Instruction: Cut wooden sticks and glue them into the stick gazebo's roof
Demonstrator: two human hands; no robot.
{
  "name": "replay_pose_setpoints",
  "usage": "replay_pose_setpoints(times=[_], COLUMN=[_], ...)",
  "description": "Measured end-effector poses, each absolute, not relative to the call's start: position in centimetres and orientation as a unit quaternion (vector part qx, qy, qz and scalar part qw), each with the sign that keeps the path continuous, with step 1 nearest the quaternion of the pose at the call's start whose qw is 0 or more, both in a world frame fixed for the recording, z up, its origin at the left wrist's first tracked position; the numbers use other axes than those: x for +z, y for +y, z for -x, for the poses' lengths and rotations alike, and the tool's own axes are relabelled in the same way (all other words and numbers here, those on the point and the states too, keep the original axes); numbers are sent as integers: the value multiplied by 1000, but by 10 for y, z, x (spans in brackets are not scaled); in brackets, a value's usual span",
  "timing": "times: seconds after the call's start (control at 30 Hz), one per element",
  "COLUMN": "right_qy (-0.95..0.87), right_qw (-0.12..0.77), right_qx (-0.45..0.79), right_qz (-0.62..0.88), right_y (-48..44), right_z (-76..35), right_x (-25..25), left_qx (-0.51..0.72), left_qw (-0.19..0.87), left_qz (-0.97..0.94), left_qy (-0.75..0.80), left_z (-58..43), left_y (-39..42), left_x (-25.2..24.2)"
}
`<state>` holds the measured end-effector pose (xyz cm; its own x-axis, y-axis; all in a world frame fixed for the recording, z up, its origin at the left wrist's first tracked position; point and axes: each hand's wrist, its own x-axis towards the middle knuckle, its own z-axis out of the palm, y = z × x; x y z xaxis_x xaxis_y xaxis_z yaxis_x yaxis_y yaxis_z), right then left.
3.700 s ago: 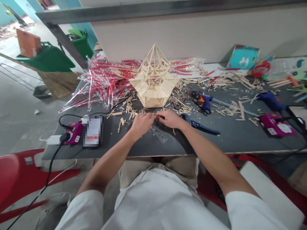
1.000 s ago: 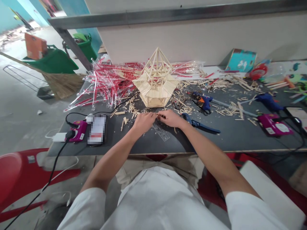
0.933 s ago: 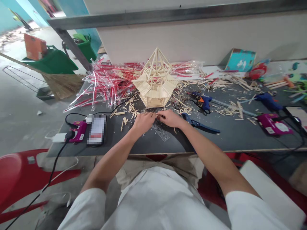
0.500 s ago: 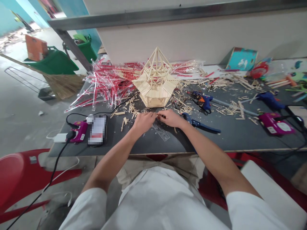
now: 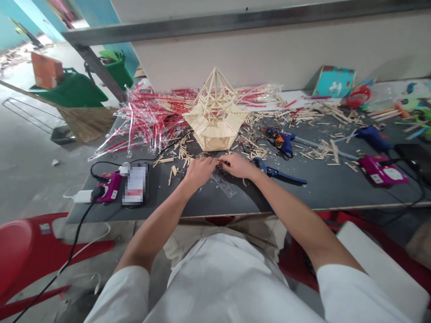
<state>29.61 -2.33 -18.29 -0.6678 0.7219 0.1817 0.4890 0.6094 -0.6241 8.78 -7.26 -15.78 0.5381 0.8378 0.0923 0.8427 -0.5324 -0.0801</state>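
Note:
My left hand [image 5: 198, 171] and my right hand [image 5: 237, 165] meet fingertip to fingertip over the dark table [image 5: 323, 193], both pinched closed on a thin wooden stick [image 5: 218, 160] between them. A clear plastic ruler [image 5: 223, 184] lies flat just below the hands. Right behind them stands a hexagonal stick-built house model [image 5: 214, 117] with an open pointed roof frame. Blue-handled cutters [image 5: 278, 172] lie just right of my right wrist.
Red-and-clear wrappers [image 5: 148, 116] are heaped at the back left. Cut stick bits [image 5: 316, 116] litter the back. A blue glue gun [image 5: 283, 140], another glue gun [image 5: 373, 137], two magenta power strips [image 5: 107, 187] [image 5: 382, 168], a phone [image 5: 135, 184] and red chairs [image 5: 20, 251] surround me.
Both hands stay pinched together at the same spot in front of the model. Only the view has shifted slightly.

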Motion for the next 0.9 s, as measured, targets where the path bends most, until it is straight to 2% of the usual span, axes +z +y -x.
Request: replay_pose_setpoints(times=[0.9], right_qy=[-875], right_qw=[203], right_qx=[271], right_qz=[347], right_y=[-21], right_z=[-298], right_x=[-184], left_qx=[-15], left_qw=[47], left_qz=[873], left_qy=[-485], left_z=[-89], left_y=[-75], left_x=[-155])
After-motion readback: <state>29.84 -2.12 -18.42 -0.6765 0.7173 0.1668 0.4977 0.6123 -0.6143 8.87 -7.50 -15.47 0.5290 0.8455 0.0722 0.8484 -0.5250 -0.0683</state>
